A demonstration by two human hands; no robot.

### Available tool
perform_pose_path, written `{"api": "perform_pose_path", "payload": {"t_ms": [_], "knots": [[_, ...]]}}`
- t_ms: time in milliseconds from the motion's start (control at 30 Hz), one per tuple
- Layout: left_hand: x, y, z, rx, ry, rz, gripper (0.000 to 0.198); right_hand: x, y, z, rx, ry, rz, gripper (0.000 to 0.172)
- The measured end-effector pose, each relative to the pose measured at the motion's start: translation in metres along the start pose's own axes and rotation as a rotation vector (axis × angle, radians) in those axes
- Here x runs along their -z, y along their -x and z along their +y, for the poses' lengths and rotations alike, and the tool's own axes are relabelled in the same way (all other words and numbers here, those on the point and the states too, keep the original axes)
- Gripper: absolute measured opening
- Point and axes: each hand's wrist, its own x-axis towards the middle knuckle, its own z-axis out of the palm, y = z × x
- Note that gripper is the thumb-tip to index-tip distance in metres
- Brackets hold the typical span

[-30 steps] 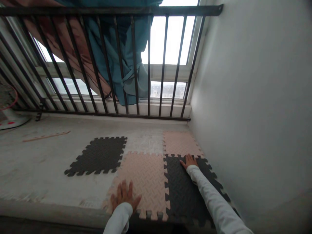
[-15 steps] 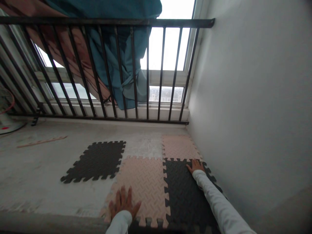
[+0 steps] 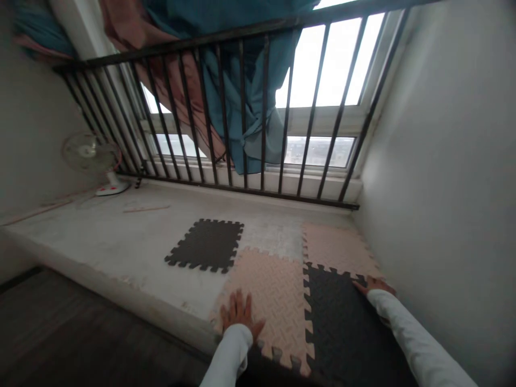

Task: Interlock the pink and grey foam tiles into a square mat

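Observation:
My left hand lies flat with spread fingers on a pink foam puzzle mat tile, close to its near edge. My right hand rests on the far corner of a black interlocking foam tile, beside the wall. That tile is joined to the pink one. Another pink tile meets the black tile's far side. A separate black foam tile lies apart on the concrete ledge. Neither hand holds anything.
A black metal railing runs along the window, with a teal curtain behind it. A small desk fan and a wooden strip stand on the ledge. A white wall bounds the right; dark flooring lies below the ledge.
The view has turned and tilted, showing more of the ledge, fan and floor at left. My right hand has slid rightward along the black tile's far edge. My left hand stays on the pink tile.

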Motion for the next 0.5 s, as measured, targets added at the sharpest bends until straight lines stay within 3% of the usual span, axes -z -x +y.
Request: {"api": "perform_pose_path", "payload": {"t_ms": [100, 233, 367, 500], "knots": [[-0.008, -0.005, -0.003, -0.039, 0.063, 0.01, 0.079, -0.02, 0.012, -0.015, -0.025, 0.039, 0.127, 0.062], [-0.009, -0.003, -0.005, -0.06, 0.099, 0.06, 0.078, -0.044, 0.057, -0.031, 0.111, 0.101, 0.168, 0.061], [0.016, 0.003, -0.012, -0.134, 0.119, 0.028, 0.075, -0.052, 0.095, -0.026, 0.248, 0.095, 0.057, 0.062], [0.047, -0.005, -0.036, -0.123, 0.104, 0.06, 0.049, -0.049, 0.1, -0.013, 0.245, 0.034, 0.01, 0.062]]}}
